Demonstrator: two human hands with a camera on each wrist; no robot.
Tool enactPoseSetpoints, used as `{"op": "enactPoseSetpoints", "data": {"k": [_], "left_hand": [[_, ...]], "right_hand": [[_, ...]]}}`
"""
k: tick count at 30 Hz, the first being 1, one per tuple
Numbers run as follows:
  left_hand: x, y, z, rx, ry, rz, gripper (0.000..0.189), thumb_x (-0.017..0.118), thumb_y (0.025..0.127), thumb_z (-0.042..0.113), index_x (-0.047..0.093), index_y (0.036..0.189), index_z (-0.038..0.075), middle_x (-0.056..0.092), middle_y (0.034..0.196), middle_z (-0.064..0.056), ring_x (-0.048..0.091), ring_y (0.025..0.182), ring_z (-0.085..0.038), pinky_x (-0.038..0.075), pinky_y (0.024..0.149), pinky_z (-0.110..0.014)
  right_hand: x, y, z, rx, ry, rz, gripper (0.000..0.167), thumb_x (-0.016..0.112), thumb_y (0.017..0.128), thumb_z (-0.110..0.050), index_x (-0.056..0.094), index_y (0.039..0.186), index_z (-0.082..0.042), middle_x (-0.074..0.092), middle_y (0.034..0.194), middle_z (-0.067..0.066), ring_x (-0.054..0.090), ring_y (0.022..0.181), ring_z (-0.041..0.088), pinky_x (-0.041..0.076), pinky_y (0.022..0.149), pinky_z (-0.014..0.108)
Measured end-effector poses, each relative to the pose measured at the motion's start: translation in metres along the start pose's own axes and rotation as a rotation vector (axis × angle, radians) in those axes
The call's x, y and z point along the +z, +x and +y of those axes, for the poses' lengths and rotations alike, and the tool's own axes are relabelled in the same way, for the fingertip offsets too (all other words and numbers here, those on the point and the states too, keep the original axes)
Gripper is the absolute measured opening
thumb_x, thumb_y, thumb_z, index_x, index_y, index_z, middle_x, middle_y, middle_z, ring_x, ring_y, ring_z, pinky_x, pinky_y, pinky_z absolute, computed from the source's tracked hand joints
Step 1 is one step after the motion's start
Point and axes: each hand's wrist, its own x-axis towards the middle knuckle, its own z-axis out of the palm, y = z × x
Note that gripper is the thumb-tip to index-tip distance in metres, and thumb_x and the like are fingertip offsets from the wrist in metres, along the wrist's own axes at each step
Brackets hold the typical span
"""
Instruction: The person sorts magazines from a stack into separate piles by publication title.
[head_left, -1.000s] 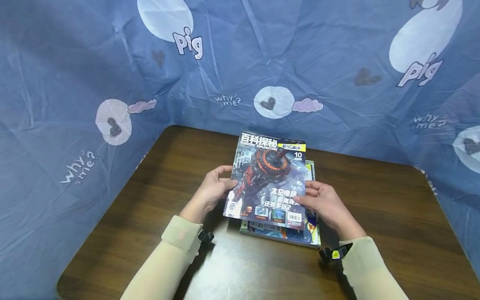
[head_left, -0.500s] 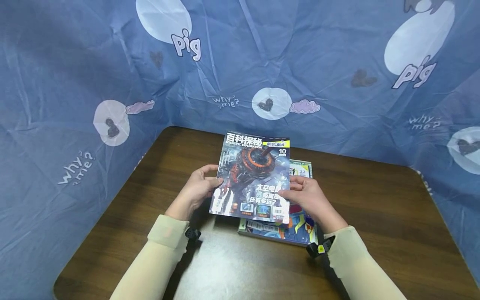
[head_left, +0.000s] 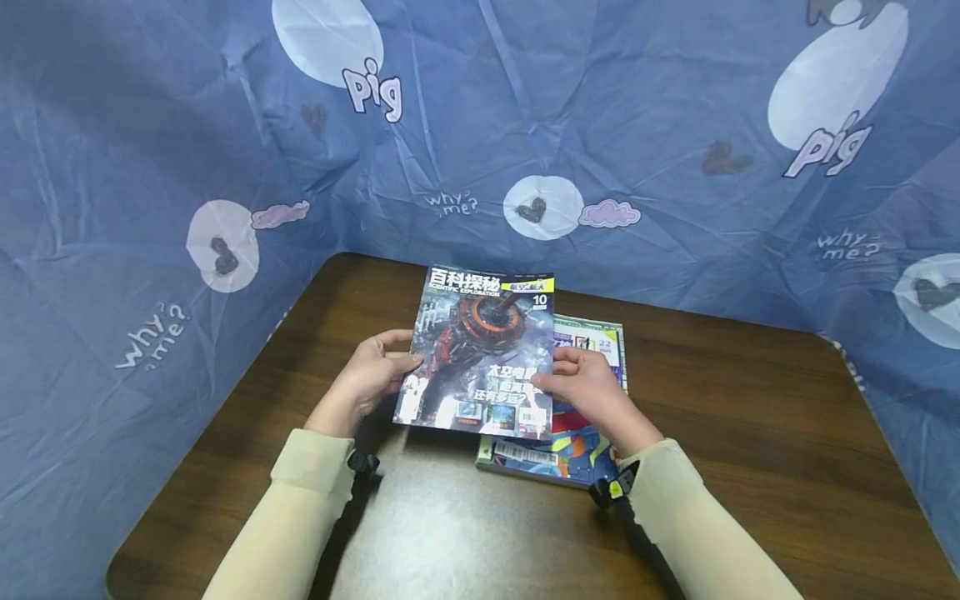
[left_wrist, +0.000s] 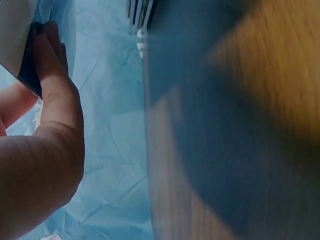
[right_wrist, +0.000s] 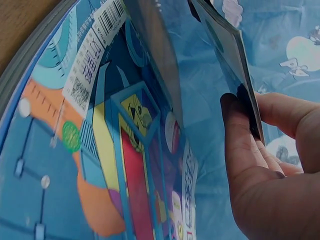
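Observation:
Between my two hands is a glossy dark magazine with an orange-ringed machine on its cover, held above the table. My left hand pinches its left edge, thumb on the cover and fingers behind. On the opposite edge my right hand grips the same way. The right wrist view shows the right hand pinching the thin magazine edge. Below and to the right lies a stack of magazines with a colourful blue top cover, partly hidden by the held magazine and my right hand.
The brown wooden table carries the stack near its middle. Behind and at the sides hangs a blue printed cloth, meeting the table's back edge. Black wrist cameras sit on both of my wrists.
Both hands have carried the dark magazine to the left, uncovering more of the colourful cover beneath. The stack has stayed in place on the table.

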Motion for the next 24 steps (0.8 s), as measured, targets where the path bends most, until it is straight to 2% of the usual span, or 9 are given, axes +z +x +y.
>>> {"op": "enactPoseSetpoints", "data": {"k": [7,16,24], "left_hand": [[-0.015,0.003,0.004,0.014,0.005,0.002,0.052,0.06,0.097,-0.009,0.04,0.145,-0.008,0.073,0.085,-0.009,0.07,0.07,-0.017,0.059,0.06,-0.032],[-0.039,0.003,0.013,0.003,0.049,0.019,0.053,0.059,0.097,-0.009,0.039,0.146,-0.009,0.072,0.08,-0.006,0.069,0.067,-0.015,0.059,0.058,-0.031],[-0.06,0.009,0.023,-0.006,0.099,0.039,0.051,0.059,0.098,-0.007,0.04,0.146,-0.009,0.071,0.08,-0.004,0.068,0.066,-0.014,0.058,0.057,-0.031]], "right_hand": [[0.014,0.009,-0.005,0.008,-0.045,0.0,0.079,0.084,0.087,-0.023,0.044,0.15,0.002,0.054,0.143,0.021,0.057,0.126,0.032,0.051,0.098,0.045],[0.038,0.02,-0.015,0.003,-0.04,0.0,0.08,0.086,0.084,-0.021,0.045,0.149,0.002,0.057,0.141,0.02,0.065,0.115,0.029,0.052,0.096,0.042],[0.06,0.032,-0.026,0.011,-0.005,0.007,0.08,0.085,0.084,-0.014,0.043,0.15,0.004,0.053,0.144,0.023,0.057,0.126,0.032,0.051,0.097,0.04]]}}
